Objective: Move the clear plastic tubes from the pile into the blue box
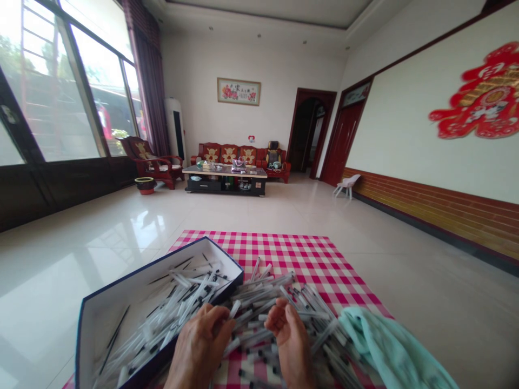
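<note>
My left hand (203, 340) is curled, its fingers pinching a clear plastic pen (234, 309) by one end. My right hand (287, 335) sits just to the right with its fingers curled inward; what it holds, if anything, is hidden. Both hands hover over a heap of clear pens (279, 302) on a pink-and-white checked cloth (300, 254). To the left lies a shallow white box with a dark blue rim (87, 308), holding several pens and thin black refills.
A pale green cloth (389, 346) lies at the right of the heap. Around the checked cloth is glossy tiled floor. Far back stand a low coffee table (225, 178), red wooden sofas (243, 155), an armchair (152, 159) and a small white stool (347, 185).
</note>
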Demonstrator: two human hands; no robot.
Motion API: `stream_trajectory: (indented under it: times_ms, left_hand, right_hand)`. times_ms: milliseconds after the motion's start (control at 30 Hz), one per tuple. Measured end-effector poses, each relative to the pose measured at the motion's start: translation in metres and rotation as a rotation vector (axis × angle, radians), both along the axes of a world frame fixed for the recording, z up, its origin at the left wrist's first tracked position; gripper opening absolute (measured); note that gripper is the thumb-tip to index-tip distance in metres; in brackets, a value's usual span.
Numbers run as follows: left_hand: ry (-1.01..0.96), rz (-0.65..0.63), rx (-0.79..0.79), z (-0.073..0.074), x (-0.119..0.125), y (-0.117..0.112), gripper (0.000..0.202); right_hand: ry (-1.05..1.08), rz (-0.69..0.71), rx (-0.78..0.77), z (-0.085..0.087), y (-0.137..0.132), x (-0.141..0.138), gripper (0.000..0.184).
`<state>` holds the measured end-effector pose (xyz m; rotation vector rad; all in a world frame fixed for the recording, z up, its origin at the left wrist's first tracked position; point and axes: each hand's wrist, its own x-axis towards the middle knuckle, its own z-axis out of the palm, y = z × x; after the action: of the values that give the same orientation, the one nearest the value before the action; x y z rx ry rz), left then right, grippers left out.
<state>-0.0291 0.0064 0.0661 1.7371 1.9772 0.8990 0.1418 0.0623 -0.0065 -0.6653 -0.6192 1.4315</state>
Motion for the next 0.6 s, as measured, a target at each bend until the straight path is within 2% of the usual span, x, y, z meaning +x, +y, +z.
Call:
stream_trajectory:
  times_ms: [133,200,367,600]
  left_hand:
    - [-0.600,-0.133,-0.074,-0.011,0.008,0.006,0.036]
    - [-0.780,-0.137,-0.096,-0.016,0.012,0.009,0.037]
    - [-0.871,-0.071,-0.068,-0.026,0.015,0.014,0.038]
    - [-0.794,-0.071,0.006,-0.034,0.018,0.016,0.036]
  right_hand:
    - [-0.072,0.159,0.014,0.000,-0.005,-0.001,0.026]
    - [-0.155,0.272,0.050,0.002,-0.008,-0.001,0.023]
    - [-0.260,0.573,0.094,0.010,-0.016,-0.002,0.021]
    - [-0.395,0.803,0.095,0.016,-0.022,-0.002,0.016]
